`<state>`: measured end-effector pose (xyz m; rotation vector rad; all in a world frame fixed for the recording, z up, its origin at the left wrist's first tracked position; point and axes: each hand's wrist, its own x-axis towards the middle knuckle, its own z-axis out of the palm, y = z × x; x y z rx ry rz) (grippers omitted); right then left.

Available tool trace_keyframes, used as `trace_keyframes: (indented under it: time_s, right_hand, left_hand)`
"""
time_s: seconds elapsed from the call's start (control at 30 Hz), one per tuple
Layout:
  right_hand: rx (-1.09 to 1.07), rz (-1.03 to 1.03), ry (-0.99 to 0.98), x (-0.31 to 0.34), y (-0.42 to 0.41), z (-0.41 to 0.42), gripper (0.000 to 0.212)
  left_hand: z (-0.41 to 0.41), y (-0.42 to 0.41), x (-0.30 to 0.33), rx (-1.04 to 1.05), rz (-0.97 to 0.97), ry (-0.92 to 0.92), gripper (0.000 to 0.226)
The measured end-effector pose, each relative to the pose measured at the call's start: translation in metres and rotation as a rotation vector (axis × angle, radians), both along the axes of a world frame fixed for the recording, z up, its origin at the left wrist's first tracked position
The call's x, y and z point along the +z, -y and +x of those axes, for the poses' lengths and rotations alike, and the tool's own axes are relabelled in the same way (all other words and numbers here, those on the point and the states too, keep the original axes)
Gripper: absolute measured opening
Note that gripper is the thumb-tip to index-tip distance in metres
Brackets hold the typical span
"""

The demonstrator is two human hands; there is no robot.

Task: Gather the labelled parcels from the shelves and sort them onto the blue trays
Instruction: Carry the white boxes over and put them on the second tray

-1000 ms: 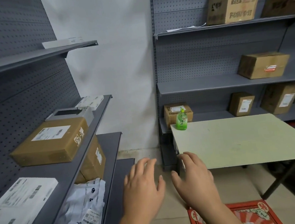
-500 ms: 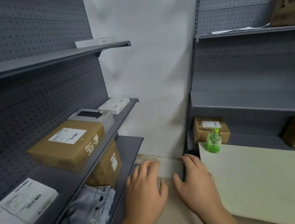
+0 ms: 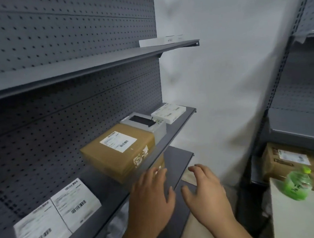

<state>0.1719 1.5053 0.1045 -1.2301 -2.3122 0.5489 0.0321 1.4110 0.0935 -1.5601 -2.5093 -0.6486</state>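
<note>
Grey metal shelving (image 3: 70, 73) with a perforated pegboard back fills the left of the view; its flat steel boards run away toward a pale wall (image 3: 224, 76). A second grey rack (image 3: 293, 119), slotted upright at its near corner, stands at right.

On the left rack's middle board (image 3: 105, 186), nearest the viewer, lies a white flat parcel (image 3: 56, 217) bearing two printed shipping labels with barcodes; the text is too blurred to read. Behind it sits a brown cardboard box (image 3: 121, 153), rectangular, with a white barcode label on top and worn pale printing on its near side, illegible. Just behind that box is a grey plastic device (image 3: 145, 123) with a black slot on top, then a white flat carton (image 3: 169, 112) with faint print. A thin white box (image 3: 161, 41) rests at the far end of the top board.

On the right rack's low shelf, a small cardboard box (image 3: 291, 161) carries a white label. In front of it stands a green plastic bottle (image 3: 298, 186), yellow-capped, with dark characters that cannot be read, on the corner of a pale table (image 3: 301, 218).

The left hand (image 3: 151, 196) and right hand (image 3: 205, 190) hover side by side, palms down, fingers loosely spread and holding nothing, the left just before the brown box's near corner.
</note>
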Motion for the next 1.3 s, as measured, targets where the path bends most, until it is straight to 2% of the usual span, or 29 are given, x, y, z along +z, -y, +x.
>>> trace_keyframes:
  time_s: [0.17, 0.3, 0.57, 0.67, 0.9, 1.17, 1.3]
  right_hand:
    - [0.076, 0.026, -0.011, 0.006, -0.007, -0.055, 0.055]
    - [0.129, 0.018, -0.021, 0.007, -0.011, -0.092, 0.054]
    - [0.355, -0.030, -0.024, 0.007, -0.008, -0.172, 0.053]
    - [0.476, -0.067, -0.014, 0.005, -0.009, -0.194, 0.058]
    - [0.688, -0.076, -0.042, 0.007, -0.005, -0.236, 0.052]
    - [0.913, -0.077, -0.011, -0.016, 0.037, -0.271, 0.046]
    - [0.969, -0.065, 0.095, -0.040, 0.057, -0.290, 0.052]
  left_hand:
    - [-0.046, -0.001, 0.014, 0.075, 0.053, -0.034, 0.045]
    - [-0.080, 0.005, 0.013, 0.148, 0.035, -0.023, 0.053]
    - [-0.127, 0.030, 0.007, 0.377, 0.008, -0.003, 0.054]
    - [-0.138, 0.038, 0.006, 0.463, 0.028, -0.020, 0.052]
    - [-0.148, 0.054, 0.005, 0.671, 0.022, -0.039, 0.046]
    - [-0.155, 0.102, -0.021, 0.904, -0.089, 0.051, 0.061]
    - [-0.160, 0.127, -0.037, 0.981, -0.115, 0.078, 0.062]
